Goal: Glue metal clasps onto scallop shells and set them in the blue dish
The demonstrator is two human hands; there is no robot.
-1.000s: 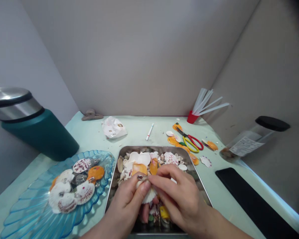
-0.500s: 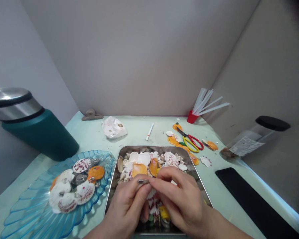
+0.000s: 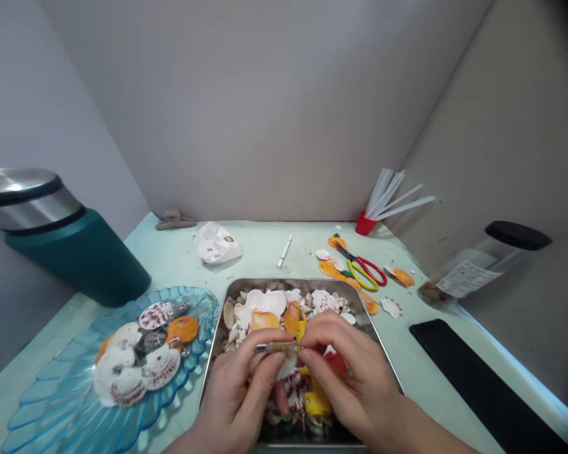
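Observation:
Over a metal tray full of seashells, my left hand pinches a pale shell between thumb and forefinger. A thin silvery edge or piece shows along the top of the shell. My right hand has its thumb and forefinger closed at the shell's right end, on a tiny bit too small to name. Below and partly behind the right fingers, yellow and red parts of an object show. Whether it lies in the tray or is held in the palm is hidden. Orange shells lie on the pile.
A blue shell-shaped dish with decorated shells stands left, near a green bottle. Behind are a crumpled packet, a white marker, scissors and a red cup of sticks. A jar and black strip are right.
The shell has come into fuller view between my hands, its pale face turned up. My right fingers have drawn slightly right, and more red and yellow shows beneath them.

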